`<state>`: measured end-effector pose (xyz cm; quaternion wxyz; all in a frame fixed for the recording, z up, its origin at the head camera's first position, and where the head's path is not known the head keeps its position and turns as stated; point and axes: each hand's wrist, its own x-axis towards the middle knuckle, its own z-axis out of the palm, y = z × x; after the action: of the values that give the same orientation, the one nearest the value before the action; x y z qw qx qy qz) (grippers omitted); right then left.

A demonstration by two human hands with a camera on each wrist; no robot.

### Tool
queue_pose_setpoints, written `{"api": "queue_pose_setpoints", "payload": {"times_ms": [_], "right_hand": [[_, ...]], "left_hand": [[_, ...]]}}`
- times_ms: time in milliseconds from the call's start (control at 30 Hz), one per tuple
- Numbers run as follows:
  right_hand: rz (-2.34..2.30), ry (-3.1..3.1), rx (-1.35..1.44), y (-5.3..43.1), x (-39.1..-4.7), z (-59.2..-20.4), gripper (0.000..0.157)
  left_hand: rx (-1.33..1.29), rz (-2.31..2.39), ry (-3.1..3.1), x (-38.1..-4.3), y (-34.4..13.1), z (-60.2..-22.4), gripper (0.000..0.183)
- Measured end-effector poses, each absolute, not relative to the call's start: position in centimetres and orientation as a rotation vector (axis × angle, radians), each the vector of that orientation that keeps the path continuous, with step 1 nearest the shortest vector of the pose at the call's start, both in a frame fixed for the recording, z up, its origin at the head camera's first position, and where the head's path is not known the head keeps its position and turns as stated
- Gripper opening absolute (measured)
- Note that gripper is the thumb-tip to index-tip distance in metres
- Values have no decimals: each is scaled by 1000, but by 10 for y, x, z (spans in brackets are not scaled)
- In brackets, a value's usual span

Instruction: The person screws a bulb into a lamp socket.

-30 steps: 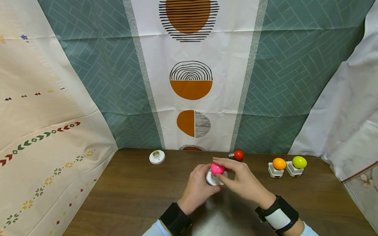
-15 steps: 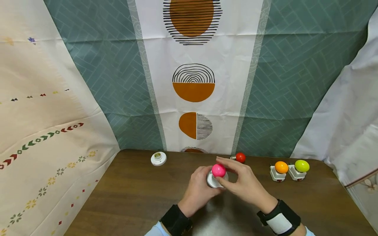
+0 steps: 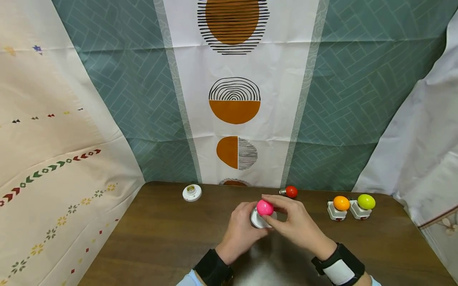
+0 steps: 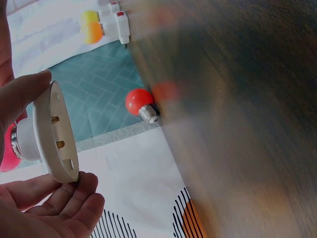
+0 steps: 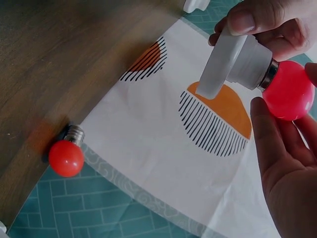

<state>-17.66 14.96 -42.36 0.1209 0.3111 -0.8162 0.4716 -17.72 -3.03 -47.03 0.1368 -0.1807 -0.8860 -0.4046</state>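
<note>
My left hand (image 3: 241, 226) grips a round white lamp holder (image 4: 62, 134) by its base, thumb and fingers at opposite edges. Two brass contacts show on the underside in the left wrist view. A pink light bulb (image 5: 289, 90) sits in the holder's mouth, with a strip of its metal cap visible between glass and socket. My right hand (image 3: 297, 220) holds the pink bulb between thumb and fingers. Both hands are raised off the table, near its middle in the head view.
A red bulb (image 3: 291, 191) lies on its side at the back of the brown table (image 3: 161, 234). Another white lamp holder (image 3: 191, 192) stands back left. At the right, an orange bulb (image 3: 341, 203) and a green bulb (image 3: 366, 201) sit in white square sockets. Patterned cloth hangs behind.
The head view has shifted slightly. Both hands stay around the lamp holder and pink bulb, with only tiny movement of the right fingers on the bulb.
</note>
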Motion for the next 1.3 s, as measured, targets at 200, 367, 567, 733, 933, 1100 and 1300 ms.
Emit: {"api": "queue_pose_setpoints", "payload": {"times_ms": [200,367,567,733,933,1100,1300], "right_hand": [[1402,-2360,891,148,-178,-422,56],[1381,-2332,941,149,-178,-420,59],[1379,-2337,967,151,-177,-422,59],[1371,-2338,981,150,-177,-424,53],[1391,-2328,966,150,-178,-424,50],[1434,-2321,895,147,-175,-420,49],[1436,-2292,861,141,-165,-405,47]], "left_hand": [[-529,-1151,-2562,-179,-31,-470,60],[-532,-1145,-2573,-179,-30,-469,60],[-522,-1156,-2586,-177,-30,-470,61],[-523,-1143,-2583,-176,-29,-470,60],[-527,-1139,-2584,-176,-29,-470,61],[-521,-1147,-2577,-176,-30,-470,62],[-516,-1153,-2575,-176,-30,-470,63]]}}
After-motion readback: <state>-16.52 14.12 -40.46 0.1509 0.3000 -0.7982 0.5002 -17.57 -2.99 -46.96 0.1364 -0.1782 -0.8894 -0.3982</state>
